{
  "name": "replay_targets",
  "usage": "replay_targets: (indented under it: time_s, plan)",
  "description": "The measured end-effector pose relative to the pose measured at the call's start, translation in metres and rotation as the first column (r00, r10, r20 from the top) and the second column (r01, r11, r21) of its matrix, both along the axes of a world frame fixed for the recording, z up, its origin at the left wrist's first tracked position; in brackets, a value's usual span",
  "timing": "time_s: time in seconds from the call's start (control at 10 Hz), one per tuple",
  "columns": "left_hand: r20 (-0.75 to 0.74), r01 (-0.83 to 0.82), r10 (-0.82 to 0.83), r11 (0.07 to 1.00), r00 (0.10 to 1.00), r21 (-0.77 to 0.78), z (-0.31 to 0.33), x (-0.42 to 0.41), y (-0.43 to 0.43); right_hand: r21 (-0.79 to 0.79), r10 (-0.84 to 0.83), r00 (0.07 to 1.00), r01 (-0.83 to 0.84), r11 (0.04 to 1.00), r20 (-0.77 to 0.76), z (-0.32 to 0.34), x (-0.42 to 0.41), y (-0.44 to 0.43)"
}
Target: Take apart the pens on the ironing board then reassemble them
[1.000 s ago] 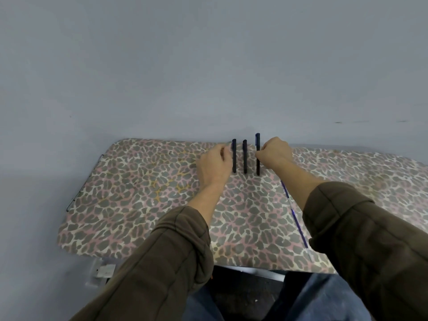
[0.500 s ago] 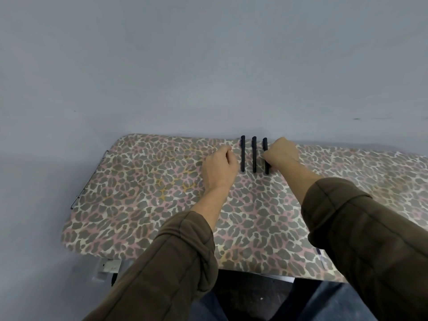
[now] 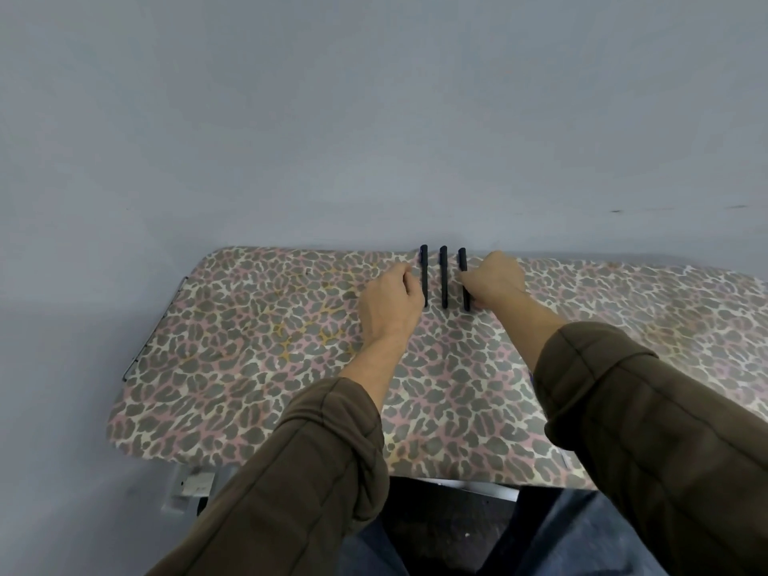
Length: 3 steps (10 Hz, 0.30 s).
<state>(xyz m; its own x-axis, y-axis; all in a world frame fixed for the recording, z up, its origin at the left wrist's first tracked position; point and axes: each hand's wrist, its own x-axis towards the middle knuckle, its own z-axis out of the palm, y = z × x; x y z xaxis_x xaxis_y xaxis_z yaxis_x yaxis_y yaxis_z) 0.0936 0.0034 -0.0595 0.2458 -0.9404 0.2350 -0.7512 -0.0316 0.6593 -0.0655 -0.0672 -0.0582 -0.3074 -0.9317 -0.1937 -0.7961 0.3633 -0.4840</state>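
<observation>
A plain blue-grey painted wall (image 3: 374, 118) rises beyond the left hand (image 3: 388, 311), with faint dark scuffs (image 3: 616, 211) to its right and a leopard-print fabric-covered ironing board (image 3: 249, 347) beneath.

One head-worn camera looks forward and down across the ironing board (image 3: 249, 367).

Matt pens (image 3: 444, 280), perhaps plastic, cloth ironing board (image 3: 249, 347)

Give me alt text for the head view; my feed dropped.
Three black pens lie side by side near the far edge of a leopard-print ironing board. The right hand pinches the right pen; the left hand sits curled against the left pen, grip unclear; the middle pen is untouched.
</observation>
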Motion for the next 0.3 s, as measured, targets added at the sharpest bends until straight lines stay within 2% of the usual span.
replay_targets:
  time_s: [0.2,0.3]
  plan:
    - [0.061,0.061,-0.059,0.998,0.996,-0.032,0.021,-0.008,0.018,-0.038,0.049,0.998,-0.047,0.998,0.026,0.018,-0.007,0.028]
    - [0.105,0.107,-0.103,0.994,0.989,-0.037,0.030,-0.014,0.029,-0.119,0.063,0.998,-0.059,0.991,0.029,0.033,-0.009,0.040]
